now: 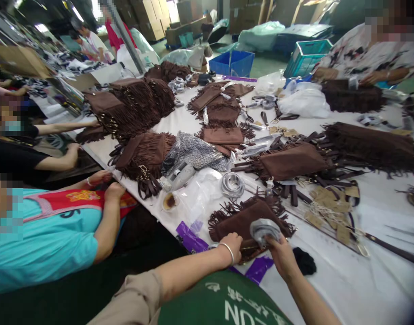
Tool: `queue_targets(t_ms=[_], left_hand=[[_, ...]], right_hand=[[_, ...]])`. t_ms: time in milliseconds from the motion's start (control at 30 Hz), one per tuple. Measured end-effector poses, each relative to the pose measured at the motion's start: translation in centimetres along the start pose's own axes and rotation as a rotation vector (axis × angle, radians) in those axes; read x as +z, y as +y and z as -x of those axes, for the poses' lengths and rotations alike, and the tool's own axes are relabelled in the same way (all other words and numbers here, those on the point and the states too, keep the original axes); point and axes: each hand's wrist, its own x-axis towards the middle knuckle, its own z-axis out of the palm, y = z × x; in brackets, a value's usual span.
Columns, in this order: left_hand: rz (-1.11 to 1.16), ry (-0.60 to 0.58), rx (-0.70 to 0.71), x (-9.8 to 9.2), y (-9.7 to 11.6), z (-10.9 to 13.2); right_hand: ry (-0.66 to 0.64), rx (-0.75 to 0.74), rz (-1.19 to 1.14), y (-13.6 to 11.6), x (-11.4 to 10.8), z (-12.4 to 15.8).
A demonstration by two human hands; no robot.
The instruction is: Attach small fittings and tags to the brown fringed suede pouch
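Bunched black fabric (304, 261) lay just right of the right hand (281, 253). A blue bin (239, 64) and a teal crate (300, 61) stood well beyond that hand.

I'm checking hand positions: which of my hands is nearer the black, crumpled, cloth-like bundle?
Right. Your right hand, holding a plastic-wrapped grey coil, is just left of the bundle; your left hand is farther left, at the near edge of a flat, brown, fringed bag.
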Motion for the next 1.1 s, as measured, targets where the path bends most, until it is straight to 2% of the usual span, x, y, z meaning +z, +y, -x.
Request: queue_targets(t_ms=[67, 133, 200, 267, 333, 400, 467, 600, 667, 733, 833, 900, 967, 1033, 1100], left_hand=[[0.004, -0.027, -0.025, 0.0, 0.3, -0.7], [0.021, -0.009, -0.059, -0.1, 0.5, -1.1], [0.032, 0.055, -0.052, -0.2, 0.6, -1.0], [0.033, 0.141, 0.007, -0.4, 0.7, -0.6], [0.022, 0.225, 0.101, -0.6, 1.0, 0.1], [0.001, 0.303, 0.206, -0.8, 1.2, 0.8], [-0.020, 0.381, 0.290, -1.2, 1.3, 1.2], [-0.061, 0.522, 0.375, -1.9, 1.2, 1.8], [-0.085, 0.532, 0.426, -2.0, 1.4, 1.9], [-0.081, 0.510, 0.480, -1.9, 1.7, 2.1], [-0.001, 0.472, 0.497, -1.4, 2.0, 2.4], [0.059, 0.424, 0.462, -1.1, 1.7, 2.6], [0.100, 0.346, 0.424, -1.0, 1.1, 2.7], [0.143, 0.294, 0.394, -1.1, 0.6, 2.3], [0.203, 0.318, 0.377, -1.6, 0.7, 1.0]], right_hand=[[0.033, 0.037, -0.192, 1.0, -2.1, 2.5], [0.056, 0.106, -0.227, 2.5, -3.3, 4.8], [0.036, 0.208, -0.100, 3.8, -3.5, 6.6], [-0.036, 0.302, 0.164, 4.5, -2.9, 7.4], [-0.103, 0.312, 0.482, 4.2, -2.1, 7.0], [-0.114, 0.262, 0.705, 3.2, -1.6, 5.7], [-0.131, 0.243, 0.872, 1.9, -1.7, 4.0], [-0.225, 0.335, 1.095, -0.3, -2.5, 1.1], [-0.225, 0.253, 1.090, -0.7, -2.1, 0.4], [-0.212, 0.082, 1.050, -0.6, -0.9, 0.1], [-0.226, -0.118, 0.782, 0.4, 0.7, 0.1], [-0.302, -0.147, 0.586, 1.5, 0.5, 0.3], [-0.327, -0.134, 0.528, 2.5, -1.2, 0.6], [-0.193, -0.104, 0.580, 2.9, -3.4, 0.7], [0.052, -0.083, 0.632, 2.6, -5.3, 0.1]])
